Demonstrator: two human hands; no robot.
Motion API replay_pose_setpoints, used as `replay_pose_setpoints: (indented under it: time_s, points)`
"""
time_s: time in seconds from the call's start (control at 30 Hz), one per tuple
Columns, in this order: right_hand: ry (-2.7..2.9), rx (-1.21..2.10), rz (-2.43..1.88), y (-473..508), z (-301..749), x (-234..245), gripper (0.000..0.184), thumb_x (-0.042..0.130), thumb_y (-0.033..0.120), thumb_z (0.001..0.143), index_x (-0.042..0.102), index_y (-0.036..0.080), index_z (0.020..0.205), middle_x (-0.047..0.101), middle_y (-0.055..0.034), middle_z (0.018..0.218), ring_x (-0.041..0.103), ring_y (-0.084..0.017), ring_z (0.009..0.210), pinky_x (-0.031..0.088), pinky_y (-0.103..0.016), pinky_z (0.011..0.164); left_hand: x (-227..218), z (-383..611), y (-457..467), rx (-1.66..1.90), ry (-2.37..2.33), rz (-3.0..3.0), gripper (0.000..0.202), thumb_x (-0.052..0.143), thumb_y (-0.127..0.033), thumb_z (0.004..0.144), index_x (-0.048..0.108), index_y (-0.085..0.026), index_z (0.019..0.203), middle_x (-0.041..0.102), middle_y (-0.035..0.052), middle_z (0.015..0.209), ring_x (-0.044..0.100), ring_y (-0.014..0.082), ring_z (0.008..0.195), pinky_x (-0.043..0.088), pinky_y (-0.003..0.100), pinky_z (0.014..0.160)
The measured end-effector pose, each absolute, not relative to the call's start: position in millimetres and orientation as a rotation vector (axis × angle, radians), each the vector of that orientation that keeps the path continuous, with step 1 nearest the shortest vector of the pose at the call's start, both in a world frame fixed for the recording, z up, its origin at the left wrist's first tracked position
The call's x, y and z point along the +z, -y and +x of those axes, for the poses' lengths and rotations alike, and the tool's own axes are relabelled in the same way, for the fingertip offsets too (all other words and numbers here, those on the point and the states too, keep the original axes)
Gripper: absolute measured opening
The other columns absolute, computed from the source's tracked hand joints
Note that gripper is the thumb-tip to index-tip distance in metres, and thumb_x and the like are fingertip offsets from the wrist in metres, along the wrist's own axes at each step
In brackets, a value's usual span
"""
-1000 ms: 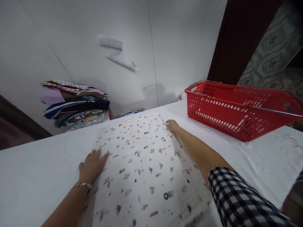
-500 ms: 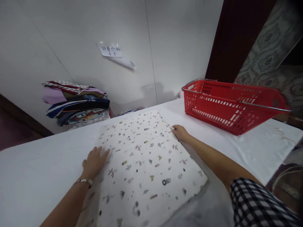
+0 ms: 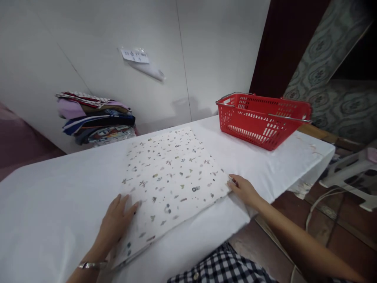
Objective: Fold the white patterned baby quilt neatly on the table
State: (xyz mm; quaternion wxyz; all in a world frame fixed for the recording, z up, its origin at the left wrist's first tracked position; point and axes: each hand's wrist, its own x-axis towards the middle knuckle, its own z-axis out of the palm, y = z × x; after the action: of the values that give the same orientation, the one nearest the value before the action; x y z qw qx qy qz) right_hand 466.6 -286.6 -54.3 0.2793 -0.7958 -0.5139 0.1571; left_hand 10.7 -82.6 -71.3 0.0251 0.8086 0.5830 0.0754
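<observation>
A folded white cloth with small coloured prints lies flat on a table covered in white fabric. My left hand rests flat on the cloth's near left corner, fingers stretched out. My right hand touches the cloth's near right corner, its fingers lying along that edge. A bracelet sits on my left wrist.
A red plastic basket with metal handles stands at the table's far right. A stack of folded clothes sits at the back left against the white wall. A paper note is stuck on the wall. A white stool stands on the floor at right.
My right hand slid from the cloth's far right corner down its right edge to the near right corner. The camera view pulled back and rightward; my left hand stayed on the left side.
</observation>
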Motion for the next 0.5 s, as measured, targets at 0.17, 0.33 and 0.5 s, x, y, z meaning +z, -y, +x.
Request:
replay_pose_setpoints:
  time_s: [0.17,0.33,0.5]
  points:
    - [1.371,0.377,-2.164,283.3,464.2,-50.7,0.044,0.052,0.025,0.082,0.058,0.014,0.124,0.066,-0.0108,0.108,0.060,-0.022,0.095,0.044,-0.032,0.085,-57.2,15.6,127.8,0.225,-1.950,2.384,0.069,0.029,-0.056,0.086,0.047,-0.009,0.134,0.039,0.0182,0.146,0.040,0.0335,0.131,0.036,0.049,0.106]
    - [1.370,0.435,-2.195,283.3,464.8,-44.8,0.041,0.049,0.020,0.079,0.061,0.016,0.118,0.069,-0.0063,0.093,0.062,-0.020,0.084,0.043,-0.028,0.076,-47.8,19.4,144.7,0.365,-1.980,2.397,0.071,0.029,-0.059,0.084,0.051,-0.007,0.128,0.045,0.0195,0.140,0.044,0.0369,0.125,0.038,0.051,0.101]
    - [1.470,0.344,-2.327,281.7,461.6,-42.6,0.033,0.047,0.032,0.087,0.064,0.015,0.110,0.066,-0.0115,0.106,0.060,-0.023,0.097,0.040,-0.030,0.080,-36.9,15.7,152.0,0.443,-2.016,2.118,0.077,0.030,-0.063,0.082,0.043,-0.008,0.135,0.050,0.0195,0.131,0.053,0.0325,0.115,0.043,0.047,0.097]
